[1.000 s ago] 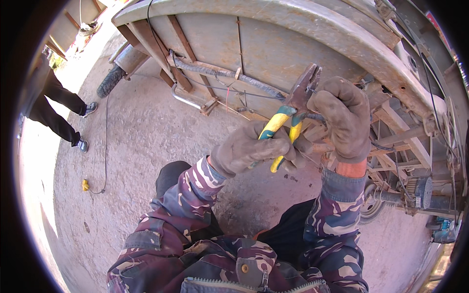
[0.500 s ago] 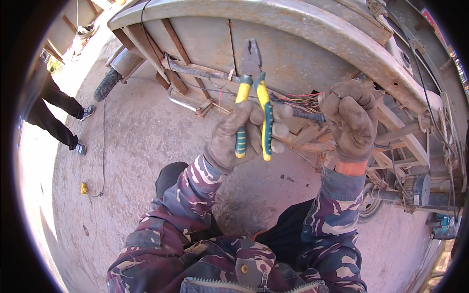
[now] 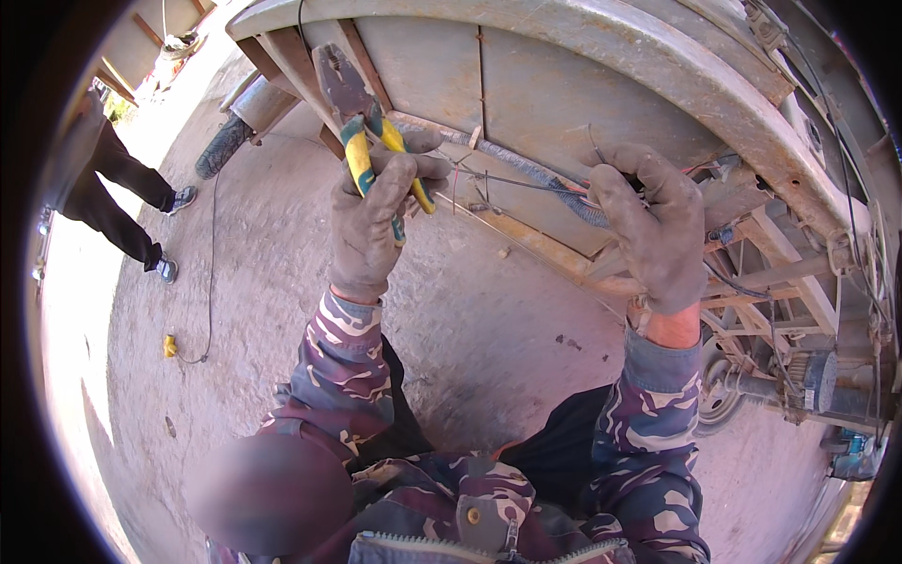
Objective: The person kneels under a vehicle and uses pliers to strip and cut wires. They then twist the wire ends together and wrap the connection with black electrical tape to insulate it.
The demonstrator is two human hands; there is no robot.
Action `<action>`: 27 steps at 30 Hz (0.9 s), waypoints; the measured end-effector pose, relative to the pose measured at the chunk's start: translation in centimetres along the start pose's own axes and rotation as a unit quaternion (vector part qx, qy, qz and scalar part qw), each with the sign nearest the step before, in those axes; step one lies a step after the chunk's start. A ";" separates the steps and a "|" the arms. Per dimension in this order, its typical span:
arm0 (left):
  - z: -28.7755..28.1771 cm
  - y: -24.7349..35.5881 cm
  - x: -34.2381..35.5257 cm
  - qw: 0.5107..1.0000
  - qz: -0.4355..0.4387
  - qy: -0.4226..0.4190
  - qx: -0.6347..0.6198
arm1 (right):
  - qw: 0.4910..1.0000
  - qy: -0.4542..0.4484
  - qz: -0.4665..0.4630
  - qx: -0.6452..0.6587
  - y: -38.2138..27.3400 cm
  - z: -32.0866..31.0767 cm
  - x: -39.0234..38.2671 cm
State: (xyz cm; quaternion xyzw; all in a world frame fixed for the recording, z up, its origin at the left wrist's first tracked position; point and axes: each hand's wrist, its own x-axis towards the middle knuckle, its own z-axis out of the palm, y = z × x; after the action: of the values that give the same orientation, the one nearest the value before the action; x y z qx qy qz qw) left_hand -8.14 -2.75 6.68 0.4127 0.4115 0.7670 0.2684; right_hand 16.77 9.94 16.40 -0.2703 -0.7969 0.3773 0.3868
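My left hand (image 3: 376, 211), in a grey-brown work glove, is closed around combination pliers (image 3: 346, 89) with yellow and green handles. Their dark jaws point up and away, slightly parted, with nothing between them. Over on the right, my gloved right hand (image 3: 655, 221) pinches thin electrical wires (image 3: 590, 195) between thumb and fingers. One dark wire end (image 3: 596, 143) sticks up above the thumb. A dark wire (image 3: 521, 184) runs from this hand leftward to near my left fingers; whether those fingers touch it I cannot tell. Behind it lies a grey corrugated conduit (image 3: 536, 172) along the metal frame.
A large metal vehicle body (image 3: 583, 56) with a curved edge spans the far side. At right are frame bars (image 3: 785, 268), a motor-like cylinder (image 3: 813, 381) and a teal power tool (image 3: 853, 453). A person (image 3: 122, 179) stands far left. A yellow connector (image 3: 170, 346) with a cord lies on the concrete floor.
My left hand has moved left and away with the pliers, which have tilted left. My right hand has turned, showing wires in its pinch. A blurred round shape now covers my lower left sleeve.
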 end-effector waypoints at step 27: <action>-3.6 -4.7 0.7 0.992 -0.088 0.076 0.041 | 0.973 -0.132 0.138 -0.130 3.6 10.8 0.6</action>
State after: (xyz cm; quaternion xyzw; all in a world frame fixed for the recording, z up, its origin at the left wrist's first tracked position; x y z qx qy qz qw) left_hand -11.24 -1.24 1.84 0.3262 0.4964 0.7520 0.2857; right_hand 8.06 8.14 9.21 -0.3731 -0.8381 0.3528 0.1843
